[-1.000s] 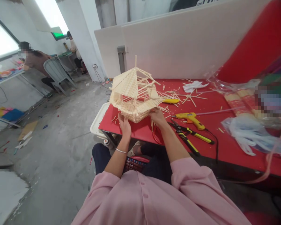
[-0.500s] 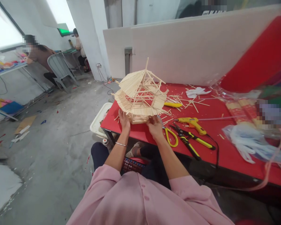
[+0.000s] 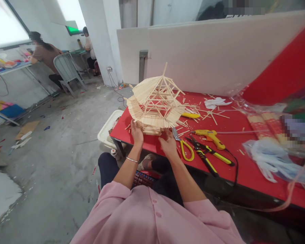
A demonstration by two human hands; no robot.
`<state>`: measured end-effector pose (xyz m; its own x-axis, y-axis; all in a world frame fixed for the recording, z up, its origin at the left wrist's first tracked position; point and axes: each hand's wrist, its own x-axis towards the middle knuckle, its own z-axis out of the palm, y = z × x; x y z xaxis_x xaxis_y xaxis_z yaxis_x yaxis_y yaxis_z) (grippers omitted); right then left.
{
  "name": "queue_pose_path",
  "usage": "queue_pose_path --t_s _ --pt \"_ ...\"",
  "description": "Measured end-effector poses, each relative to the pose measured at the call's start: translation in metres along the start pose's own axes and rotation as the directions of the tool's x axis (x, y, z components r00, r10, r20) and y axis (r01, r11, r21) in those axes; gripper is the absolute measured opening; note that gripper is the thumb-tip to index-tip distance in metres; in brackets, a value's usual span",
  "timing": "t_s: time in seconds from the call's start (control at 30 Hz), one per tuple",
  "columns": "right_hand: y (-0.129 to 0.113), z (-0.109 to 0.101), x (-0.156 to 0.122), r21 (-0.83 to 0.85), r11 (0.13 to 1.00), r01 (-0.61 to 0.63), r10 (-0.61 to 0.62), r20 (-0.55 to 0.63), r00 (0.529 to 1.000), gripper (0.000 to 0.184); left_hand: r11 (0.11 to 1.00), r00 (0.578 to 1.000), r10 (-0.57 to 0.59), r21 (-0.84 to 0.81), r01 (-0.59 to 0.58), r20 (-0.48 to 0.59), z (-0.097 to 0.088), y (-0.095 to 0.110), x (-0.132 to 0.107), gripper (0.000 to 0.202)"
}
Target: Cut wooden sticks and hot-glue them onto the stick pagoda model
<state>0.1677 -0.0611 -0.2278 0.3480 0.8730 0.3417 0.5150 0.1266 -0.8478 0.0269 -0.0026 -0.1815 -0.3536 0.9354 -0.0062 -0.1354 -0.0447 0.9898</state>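
Note:
A pavilion model (image 3: 152,118) built from thin wooden sticks stands upright near the front left of the red table. Its upper roof is covered with sticks on the left and shows bare framework on the right. My left hand (image 3: 137,135) holds the left side of its base, fingertips reaching up under the lower eave. At the base's right front corner is my right hand (image 3: 169,145), thumb and fingers apart; its fingertips are partly hidden under the eave. Yellow-handled scissors (image 3: 186,150) lie just right of that hand.
Pliers (image 3: 200,154) and a yellow glue gun (image 3: 210,136) with a cord lie to the right. Loose sticks (image 3: 210,117), white tissue (image 3: 217,102) and a plastic bag (image 3: 266,157) are on the red table (image 3: 234,128). A white bin (image 3: 105,130) stands left. Two people sit farther back.
My right hand has loosened from the base and its thumb has spread, uncovering more of the scissors. The model has turned slightly. The whole view has shifted a little.

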Motion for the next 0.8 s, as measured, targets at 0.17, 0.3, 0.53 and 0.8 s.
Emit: queue_pose_path --t_s 0.17,0.3,0.53,0.8 --pt "-0.016 -0.015 -0.015 -0.032 0.999 -0.007 0.005 -0.058 0.998 0.057 0.996 0.996 0.085 -0.017 -0.085 0.002 -0.014 0.002 -0.017 0.047" --pt "-0.03 -0.024 -0.032 -0.024 1.0 -0.009 0.004 -0.192 0.981 0.051 0.971 0.969 0.23 -0.048 -0.235 -0.089 -0.041 0.0 -0.018 0.035" --pt "-0.039 -0.013 -0.048 -0.071 0.995 0.064 -0.069 -0.063 0.996 0.038 0.906 0.908 0.378 0.273 -0.323 -0.181 -0.082 -0.009 0.011 0.02" --pt "-0.036 0.006 -0.041 -0.127 0.972 0.2 -0.182 0.139 0.973 0.034 0.784 0.878 0.476 0.474 -0.401 -0.046 -0.081 -0.027 0.018 0.021"
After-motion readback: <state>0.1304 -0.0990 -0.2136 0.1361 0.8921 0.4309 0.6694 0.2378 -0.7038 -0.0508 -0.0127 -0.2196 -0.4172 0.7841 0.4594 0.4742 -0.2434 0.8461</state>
